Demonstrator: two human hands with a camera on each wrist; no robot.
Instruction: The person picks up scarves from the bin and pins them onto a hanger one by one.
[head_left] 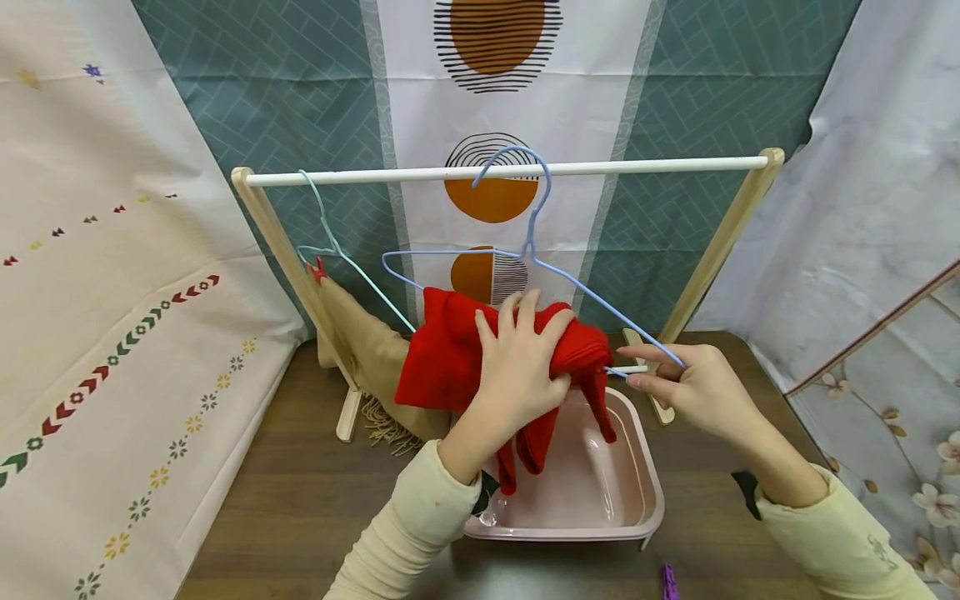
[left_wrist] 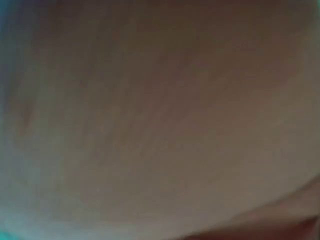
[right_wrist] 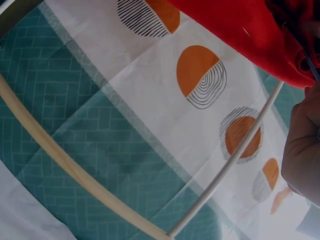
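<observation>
Folded over the lower bar of a blue clothes hanger (head_left: 592, 296) is a piece of red cloth (head_left: 442, 354), with narrow ends dangling below. My left hand (head_left: 519, 354) grips the cloth from above, its fingers spread over the folds. At the hanger's right corner, my right hand (head_left: 701, 387) pinches the blue frame between thumb and fingers. The hanger's hook overlaps the rack's white rail (head_left: 660, 167); whether it touches the rail I cannot tell. In the right wrist view, red cloth (right_wrist: 240, 30) hangs beside part of my right hand (right_wrist: 305, 145). A blurred close surface fills the left wrist view.
A pink basin (head_left: 592, 500) stands on the brown table (head_left: 262, 508) beneath the cloth. On the rack's left, a mint hanger (head_left: 330, 225) bears a tan fringed scarf (head_left: 367, 350) with a red clip (head_left: 318, 268). A purple clip (head_left: 670, 582) lies at the front.
</observation>
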